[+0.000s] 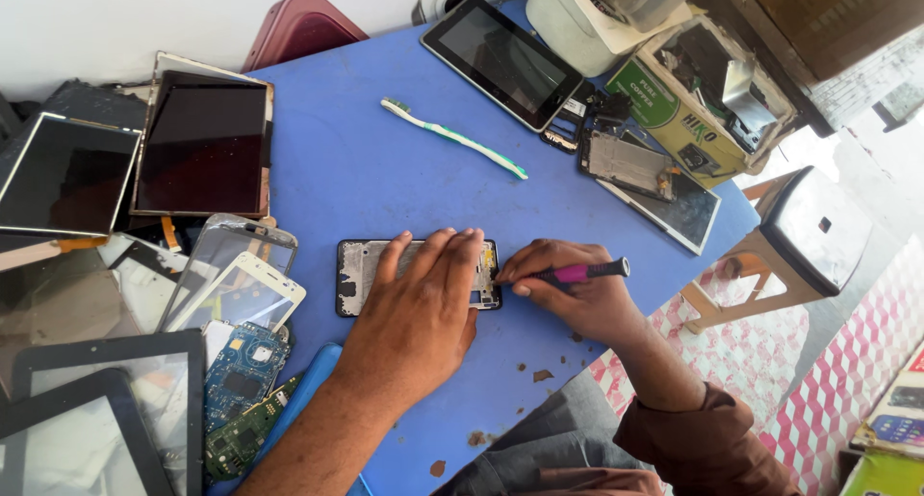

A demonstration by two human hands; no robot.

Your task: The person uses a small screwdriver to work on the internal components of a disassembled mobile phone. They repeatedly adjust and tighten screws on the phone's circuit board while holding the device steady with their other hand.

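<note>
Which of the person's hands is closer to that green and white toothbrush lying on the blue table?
The left hand. It lies flat on the opened phone, directly below the toothbrush. The right hand, holding a pink-handled tool, sits lower and further right.

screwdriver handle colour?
Pink grip with black ends on the screwdriver, held in the right hand; head view.

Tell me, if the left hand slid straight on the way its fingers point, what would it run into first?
The left hand lies flat on the opened phone frame, fingers pointing up the blue table. Beyond the frame's far edge comes bare tabletop, then probably the green and white toothbrush, though the exact line is hard to judge.
</note>
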